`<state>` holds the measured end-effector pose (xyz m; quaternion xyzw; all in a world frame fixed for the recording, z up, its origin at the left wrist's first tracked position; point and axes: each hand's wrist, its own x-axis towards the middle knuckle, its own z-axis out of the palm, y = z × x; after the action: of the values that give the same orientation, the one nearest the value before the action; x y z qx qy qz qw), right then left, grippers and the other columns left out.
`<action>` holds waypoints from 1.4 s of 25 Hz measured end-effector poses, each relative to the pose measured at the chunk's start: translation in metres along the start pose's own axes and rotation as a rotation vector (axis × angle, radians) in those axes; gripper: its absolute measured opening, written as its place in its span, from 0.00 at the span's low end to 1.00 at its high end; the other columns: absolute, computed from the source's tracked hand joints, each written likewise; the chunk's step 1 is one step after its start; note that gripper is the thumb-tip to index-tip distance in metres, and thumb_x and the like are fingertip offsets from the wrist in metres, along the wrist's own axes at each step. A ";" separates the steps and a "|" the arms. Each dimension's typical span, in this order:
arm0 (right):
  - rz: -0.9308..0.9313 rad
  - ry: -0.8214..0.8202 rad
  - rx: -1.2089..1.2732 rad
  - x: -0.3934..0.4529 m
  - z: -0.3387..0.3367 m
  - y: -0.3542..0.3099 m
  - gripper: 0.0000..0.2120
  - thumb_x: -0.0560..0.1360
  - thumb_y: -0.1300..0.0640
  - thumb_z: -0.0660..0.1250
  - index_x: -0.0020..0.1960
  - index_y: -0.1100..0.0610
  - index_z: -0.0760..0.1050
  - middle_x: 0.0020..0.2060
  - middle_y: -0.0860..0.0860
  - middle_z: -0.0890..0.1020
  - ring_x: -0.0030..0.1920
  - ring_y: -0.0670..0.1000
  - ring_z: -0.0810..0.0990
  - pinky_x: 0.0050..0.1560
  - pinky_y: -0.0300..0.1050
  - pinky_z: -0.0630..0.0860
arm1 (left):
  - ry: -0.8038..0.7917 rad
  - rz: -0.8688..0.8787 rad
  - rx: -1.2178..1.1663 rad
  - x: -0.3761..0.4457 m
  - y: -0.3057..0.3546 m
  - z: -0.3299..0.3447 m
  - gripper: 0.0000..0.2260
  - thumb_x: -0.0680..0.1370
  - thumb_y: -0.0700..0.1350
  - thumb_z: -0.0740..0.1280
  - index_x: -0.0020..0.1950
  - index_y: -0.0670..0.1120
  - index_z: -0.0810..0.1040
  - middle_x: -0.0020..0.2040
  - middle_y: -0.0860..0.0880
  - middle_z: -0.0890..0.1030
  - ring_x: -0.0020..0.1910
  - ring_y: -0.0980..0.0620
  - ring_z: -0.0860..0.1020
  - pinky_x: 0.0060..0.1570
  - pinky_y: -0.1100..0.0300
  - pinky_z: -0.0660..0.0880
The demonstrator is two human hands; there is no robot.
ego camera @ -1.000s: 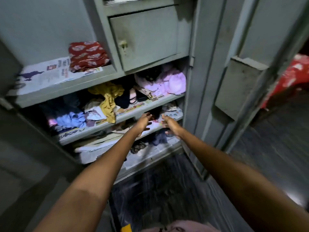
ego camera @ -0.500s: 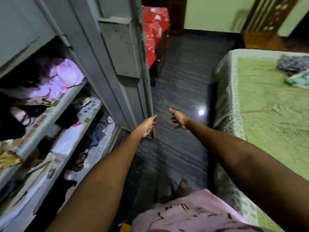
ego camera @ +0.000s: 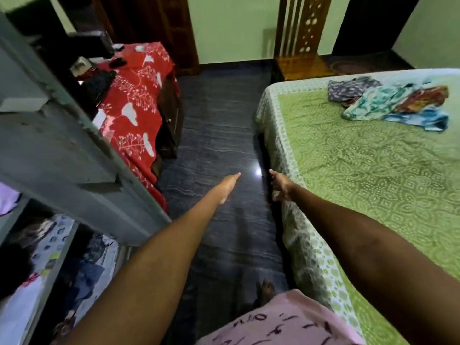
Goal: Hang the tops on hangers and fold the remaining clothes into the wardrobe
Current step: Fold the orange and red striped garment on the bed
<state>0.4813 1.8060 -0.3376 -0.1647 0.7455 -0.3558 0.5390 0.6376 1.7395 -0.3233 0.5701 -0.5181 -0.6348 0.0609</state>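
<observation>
- Left hand (ego camera: 227,188), right hand (ego camera: 280,185): both empty, fingers loose, held apart over floor.
- Clothes pile (ego camera: 390,103) on bed (ego camera: 373,183), far corner, ahead-right; right hand nearer.

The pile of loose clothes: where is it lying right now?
In the head view, the pile of loose clothes lies at upper right on the green bedspread, near the bed's far end, well beyond both empty hands.
</observation>
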 end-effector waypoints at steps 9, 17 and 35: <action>-0.075 0.000 0.125 0.083 -0.106 -0.116 0.28 0.80 0.42 0.52 0.74 0.56 0.58 0.72 0.53 0.63 0.73 0.53 0.59 0.70 0.56 0.58 | 0.028 0.047 0.138 0.127 0.153 0.043 0.29 0.82 0.54 0.55 0.78 0.44 0.48 0.78 0.45 0.51 0.75 0.43 0.56 0.71 0.48 0.58; -0.059 0.196 0.298 0.215 -0.169 -0.212 0.29 0.79 0.42 0.55 0.75 0.56 0.57 0.74 0.56 0.59 0.74 0.55 0.58 0.69 0.58 0.58 | -0.087 0.130 0.262 0.283 0.284 0.059 0.26 0.82 0.51 0.55 0.77 0.43 0.52 0.76 0.45 0.57 0.73 0.44 0.60 0.67 0.51 0.61; -0.118 0.647 0.660 0.407 -0.350 -0.365 0.23 0.82 0.51 0.52 0.74 0.61 0.58 0.73 0.55 0.61 0.73 0.54 0.60 0.67 0.47 0.60 | -0.495 0.265 0.604 0.542 0.566 0.215 0.24 0.82 0.50 0.56 0.76 0.43 0.56 0.75 0.45 0.59 0.72 0.43 0.62 0.66 0.52 0.63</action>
<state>-0.0402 1.4207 -0.3009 0.0929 0.7117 -0.6369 0.2813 -0.0078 1.2460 -0.3093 0.3207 -0.7489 -0.5590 -0.1544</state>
